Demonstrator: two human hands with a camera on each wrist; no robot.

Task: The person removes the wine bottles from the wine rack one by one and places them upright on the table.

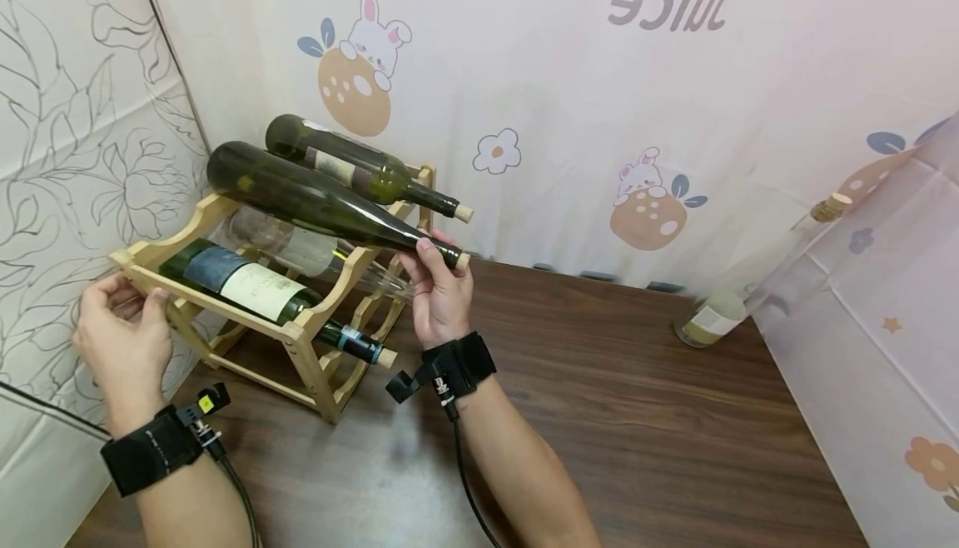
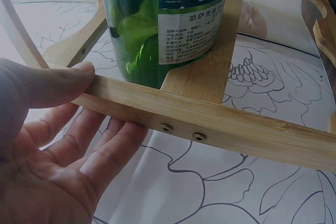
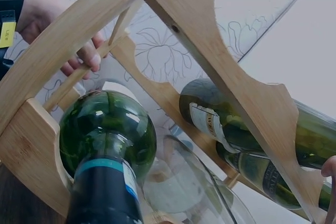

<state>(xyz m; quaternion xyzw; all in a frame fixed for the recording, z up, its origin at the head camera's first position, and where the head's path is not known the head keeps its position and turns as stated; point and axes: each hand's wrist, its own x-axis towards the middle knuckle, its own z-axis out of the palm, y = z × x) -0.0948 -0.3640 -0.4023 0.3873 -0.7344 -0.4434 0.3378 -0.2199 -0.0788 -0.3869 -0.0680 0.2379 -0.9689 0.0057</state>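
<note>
My right hand (image 1: 442, 288) grips the neck of a dark green wine bottle (image 1: 315, 202), thumb on the near side, close to its cork. This bottle slants across the top of the wooden wine rack (image 1: 322, 365), its base toward the far left. My left hand (image 1: 127, 340) holds the rack's left corner; in the left wrist view its thumb lies over the rail (image 2: 247, 116) and its fingers are beneath. A green bottle with a blue and cream label (image 1: 258, 288) lies in the nearest top place. Another dark bottle (image 1: 352, 166) lies at the back.
A clear glass bottle (image 1: 288, 244) lies in the rack beyond the labelled bottle. Another clear corked bottle (image 1: 715, 319) stands on the wood-grain table (image 1: 599, 415) at the right. Patterned sheets (image 1: 524, 57) hang behind and at both sides. A cable (image 1: 468, 481) trails from each wrist strap.
</note>
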